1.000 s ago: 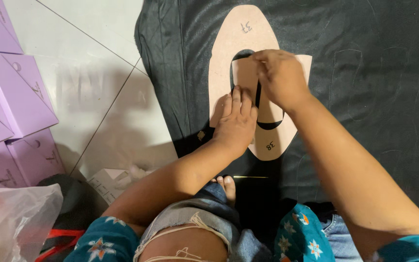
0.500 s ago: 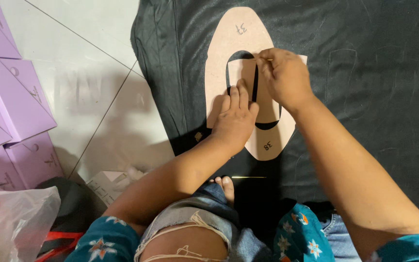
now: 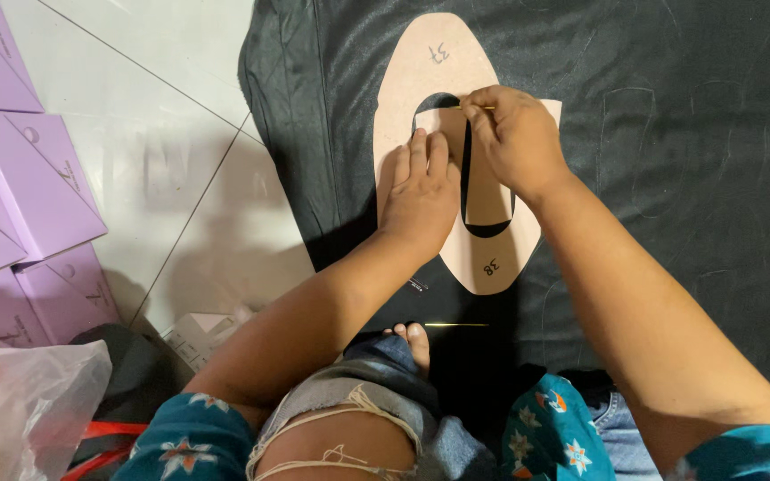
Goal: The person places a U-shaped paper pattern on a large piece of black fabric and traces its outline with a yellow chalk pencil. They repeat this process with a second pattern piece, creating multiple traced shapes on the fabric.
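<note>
A tan shoe-shaped cardboard pattern with a cut-out in its middle lies on black fabric spread on the floor. My left hand presses flat on the pattern's left side, fingers together. My right hand is closed around a thin yellowish marking tool whose tip sits at the upper edge of the cut-out. A second thin yellowish stick lies on the fabric near my bare toes.
Purple boxes are stacked at the left on the white tiled floor. A clear plastic bag and a small white box sit at the lower left. Faint traced outlines show on the fabric at right.
My right hand has moved up along the cut-out edge toward its top. My left hand stays pressed on the pattern.
</note>
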